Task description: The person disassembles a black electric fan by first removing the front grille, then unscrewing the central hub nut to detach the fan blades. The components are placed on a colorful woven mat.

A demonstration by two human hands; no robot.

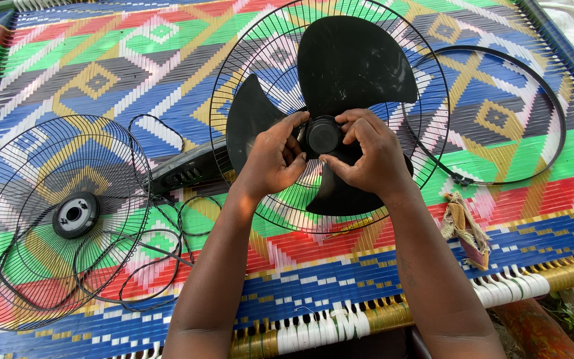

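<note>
your left hand (270,159) and right hand (370,156) both sit at the hub (323,135) of the black blade (340,86), fingers curled in around the round cap, each hand partly closed on it from its own side; thumbs meet just below the cap. blade rests inside the rear grille (330,116), which lies on the woven cot (101,73), not a desk. the motor body (191,171) shows dark under the grille's left edge, with the cord (161,233) looping off toward you. front grille (58,219) lies flat, well apart to the left; the black ring (499,113) lies to the right, touching the rear grille's rim; a rag (465,229) is near your right wrist. judgement: the step in hand is turning the cap on the hub. to do it well, let one hand brace the blade so it cannot spin, and let the other hand's fingertips alone work the cap. keep the cap square to the shaft; cross-threading looks like the main risk. keep pressure off the blade tips, the grille wires under them flex.
</note>
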